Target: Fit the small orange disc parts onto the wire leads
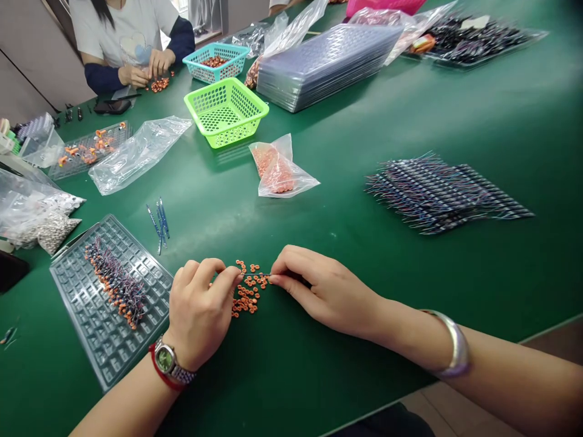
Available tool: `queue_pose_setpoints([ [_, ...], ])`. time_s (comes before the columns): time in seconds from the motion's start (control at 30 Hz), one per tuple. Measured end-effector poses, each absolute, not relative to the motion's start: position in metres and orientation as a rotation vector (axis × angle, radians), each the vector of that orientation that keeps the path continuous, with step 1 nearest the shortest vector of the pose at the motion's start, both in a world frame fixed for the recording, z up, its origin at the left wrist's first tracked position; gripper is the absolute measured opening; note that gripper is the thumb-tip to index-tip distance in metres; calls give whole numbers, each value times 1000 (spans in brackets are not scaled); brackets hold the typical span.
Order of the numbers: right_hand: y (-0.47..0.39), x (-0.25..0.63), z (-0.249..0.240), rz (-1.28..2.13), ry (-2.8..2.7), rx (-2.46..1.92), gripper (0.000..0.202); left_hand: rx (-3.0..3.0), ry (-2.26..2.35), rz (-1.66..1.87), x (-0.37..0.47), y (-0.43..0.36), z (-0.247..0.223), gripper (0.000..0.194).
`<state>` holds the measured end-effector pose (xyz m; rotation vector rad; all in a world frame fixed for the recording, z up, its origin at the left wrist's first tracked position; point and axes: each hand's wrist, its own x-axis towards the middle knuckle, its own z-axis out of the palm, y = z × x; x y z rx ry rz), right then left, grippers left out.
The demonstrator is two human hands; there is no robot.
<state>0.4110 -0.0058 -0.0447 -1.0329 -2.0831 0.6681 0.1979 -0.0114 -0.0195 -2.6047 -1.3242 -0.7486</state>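
Between my two hands a thin dark strip (255, 275), perhaps a wire or narrow circuit strip, is stretched level above the table. My left hand (203, 303) pinches its left end between thumb and forefinger. At the other end, my right hand (319, 288) closes thumb and fingertips on it. Small orange rings (247, 298) lie scattered on the green table beneath and beside my fingertips. Left of my left hand, a clear ridged tray (91, 315) bears a row of wired parts with orange ends (116, 282). Whatever is under my fingertips is hidden.
Blue strips (160, 224) lie beyond the tray. A bag of orange rings (277, 170), a green basket (228, 115) and stacked clear trays (319, 67) stand farther back. Bundled wired strips (441, 191) lie at right. A co-worker (132, 48) handles orange pieces across the table.
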Motion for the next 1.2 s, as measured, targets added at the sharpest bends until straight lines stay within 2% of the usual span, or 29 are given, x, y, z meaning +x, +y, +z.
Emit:
queue_pose_setpoints([
  [1.2, -6, 410, -47, 624, -2126, -1044, 19, -2618, -1345, -777, 197, -10, -23, 15],
])
